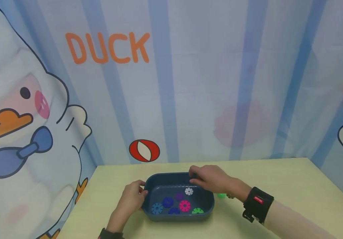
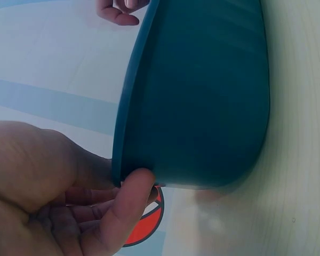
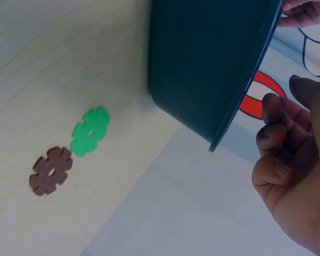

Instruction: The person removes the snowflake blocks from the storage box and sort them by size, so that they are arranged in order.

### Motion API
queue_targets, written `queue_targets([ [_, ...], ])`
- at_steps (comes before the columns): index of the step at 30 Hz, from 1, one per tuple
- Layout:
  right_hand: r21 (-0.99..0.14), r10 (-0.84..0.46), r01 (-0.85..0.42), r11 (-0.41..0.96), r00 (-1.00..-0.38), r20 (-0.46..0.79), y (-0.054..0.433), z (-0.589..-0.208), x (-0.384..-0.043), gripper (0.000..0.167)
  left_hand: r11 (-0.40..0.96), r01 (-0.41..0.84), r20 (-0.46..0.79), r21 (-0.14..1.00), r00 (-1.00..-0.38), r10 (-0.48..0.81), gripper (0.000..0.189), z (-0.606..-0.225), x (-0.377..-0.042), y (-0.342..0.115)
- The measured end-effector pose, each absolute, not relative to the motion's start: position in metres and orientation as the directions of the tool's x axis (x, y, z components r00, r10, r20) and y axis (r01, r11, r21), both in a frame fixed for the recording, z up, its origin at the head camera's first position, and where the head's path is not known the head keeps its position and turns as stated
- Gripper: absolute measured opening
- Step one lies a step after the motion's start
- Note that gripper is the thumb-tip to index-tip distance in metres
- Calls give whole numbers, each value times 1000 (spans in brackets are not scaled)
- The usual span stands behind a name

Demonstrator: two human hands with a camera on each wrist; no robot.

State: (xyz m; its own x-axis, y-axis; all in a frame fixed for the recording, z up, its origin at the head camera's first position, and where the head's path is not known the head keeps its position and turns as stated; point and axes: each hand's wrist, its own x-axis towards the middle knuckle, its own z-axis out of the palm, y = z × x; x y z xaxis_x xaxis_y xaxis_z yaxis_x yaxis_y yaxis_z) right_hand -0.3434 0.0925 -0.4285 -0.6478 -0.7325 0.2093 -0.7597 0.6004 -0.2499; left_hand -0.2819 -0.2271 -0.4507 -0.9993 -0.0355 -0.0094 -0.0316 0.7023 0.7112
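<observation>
Right now, the rectangular plastic basin (image 1: 178,217) stands on the pale wood-grain table (image 1: 258,189), dark blue from above and teal up close, with rounded corners, smooth sloping walls and a thin lip. At its left end, the left hand (image 1: 131,198) has the rim pinched between thumb and fingers. Over by the far right corner there's the right hand (image 1: 213,178), fingers loosely bent, thumb apart from them and nothing held; from the right wrist they sit just beside the rim with a gap showing. Inside, seven notched snowflake discs lie spread across the floor: a white disc (image 1: 187,191) towards the back, a purple disc (image 1: 179,196) in front of it, a deep-blue disc (image 1: 165,202), a lighter blue disc (image 1: 154,208) near the left end, and a bright pink disc (image 1: 184,202) right of centre. Along the near wall, a second deep-blue disc (image 1: 174,210) and a lime-green disc (image 1: 197,210) are partly hidden. Outside, right of the basin, a green disc (image 3: 98,126) and a brown disc (image 3: 44,170) lie flat on the table, edges touching or nearly so.
</observation>
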Motion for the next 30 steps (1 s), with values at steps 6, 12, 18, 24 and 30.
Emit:
queue_targets([
  [6, -251, -739, -767, 591, -639, 213, 80, -431, -345, 18, 707, -15, 10, 707, -999, -31, 34, -451, -281, -228],
  [12, -251, -755, -784, 567, -617, 221, 69, -434, -346, 20, 703, -21, 6, 711, -999, -36, 35, -451, -280, -228],
  [18, -242, -779, -801, 547, -593, 204, 60, -437, -350, 21, 703, -14, 9, 711, -1000, -28, 36, -452, -282, -229],
  [24, -208, -791, -808, 552, -586, 177, 51, -442, -356, 22, 707, -24, 3, 707, -999, -36, 35, -451, -282, -229],
  [30, -194, -784, -788, 584, -610, 114, 42, -450, -357, 24, 705, -13, 12, 709, -999, -31, 35, -451, -281, -229],
])
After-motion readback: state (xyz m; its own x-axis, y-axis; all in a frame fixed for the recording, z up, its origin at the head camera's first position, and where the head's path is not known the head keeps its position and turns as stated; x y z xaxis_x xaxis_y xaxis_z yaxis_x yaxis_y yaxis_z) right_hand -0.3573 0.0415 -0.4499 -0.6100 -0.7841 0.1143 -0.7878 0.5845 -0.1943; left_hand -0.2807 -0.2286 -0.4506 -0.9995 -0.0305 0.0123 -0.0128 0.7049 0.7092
